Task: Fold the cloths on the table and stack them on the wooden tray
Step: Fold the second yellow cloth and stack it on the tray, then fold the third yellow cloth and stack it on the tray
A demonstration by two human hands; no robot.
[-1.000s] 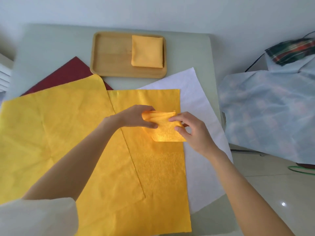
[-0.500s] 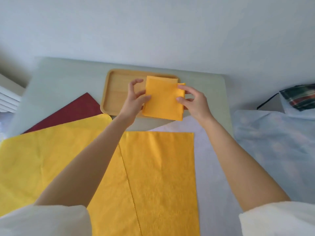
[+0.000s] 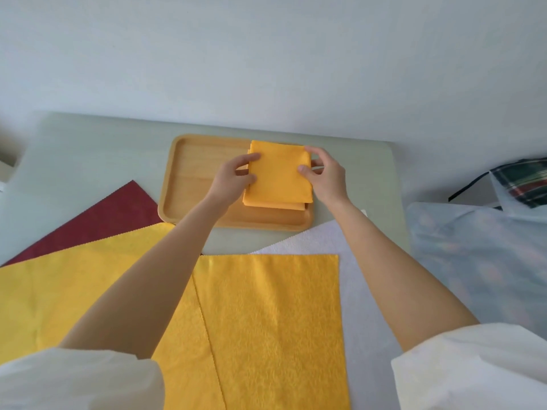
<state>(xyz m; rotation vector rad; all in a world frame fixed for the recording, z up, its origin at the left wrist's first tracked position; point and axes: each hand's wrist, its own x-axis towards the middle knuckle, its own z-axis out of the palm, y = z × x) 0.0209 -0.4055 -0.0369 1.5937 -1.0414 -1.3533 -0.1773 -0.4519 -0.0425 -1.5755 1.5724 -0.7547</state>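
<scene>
Lying nearest, an orange cloth [image 3: 266, 327] is spread flat on the table [image 3: 88, 149], its left edge overlapping a lighter yellow cloth [image 3: 74, 285] that covers the near left part. A white cloth [image 3: 364, 291] shows from under the orange one on the right, and a dark red cloth [image 3: 109, 220] pokes out beyond the yellow one on the left. Two bare forearms in white sleeves [image 3: 473, 368] reach forward over these sheets.

Farther on, the wooden tray [image 3: 192, 179] sits on the table with a lower folded cloth [image 3: 275, 206] in its right half. A folded orange cloth [image 3: 279, 174] lies on top of it, nearly square to it, with the lower one peeking out along the near edge. The left hand [image 3: 233, 180] pinches the top cloth's left edge, thumb on top and fingers curled beneath. The right hand [image 3: 324, 173] grips the right edge the same way, thumb pressed on the upper face.

Off the table to the right are a pale patterned sheet [image 3: 479, 261] and a plaid fabric [image 3: 524, 182]. A plain wall [image 3: 266, 54] stands behind.
</scene>
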